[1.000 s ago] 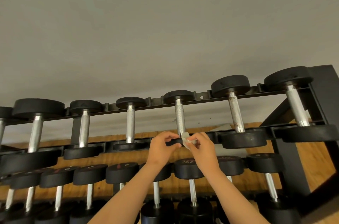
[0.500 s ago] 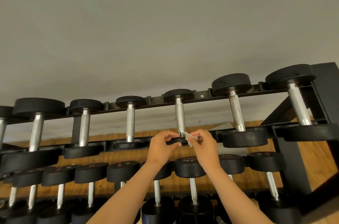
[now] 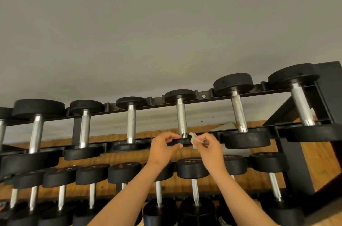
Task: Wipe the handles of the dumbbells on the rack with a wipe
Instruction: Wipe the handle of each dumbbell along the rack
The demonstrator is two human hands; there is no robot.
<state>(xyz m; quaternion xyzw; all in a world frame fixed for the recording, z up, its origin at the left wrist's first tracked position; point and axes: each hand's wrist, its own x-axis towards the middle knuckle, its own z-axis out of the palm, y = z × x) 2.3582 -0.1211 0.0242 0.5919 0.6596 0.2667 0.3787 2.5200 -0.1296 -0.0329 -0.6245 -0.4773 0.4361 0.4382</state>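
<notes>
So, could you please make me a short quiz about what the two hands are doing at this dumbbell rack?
1. True or false: the right hand pinches the wipe.
2. What does the left hand grip? A) the near head of a top-row dumbbell B) a lower-row handle C) nothing
3. Fill in: in the picture, the wipe sits just ___ (left/right) of that dumbbell's handle.
Key: 1 true; 2 A; 3 right.
</notes>
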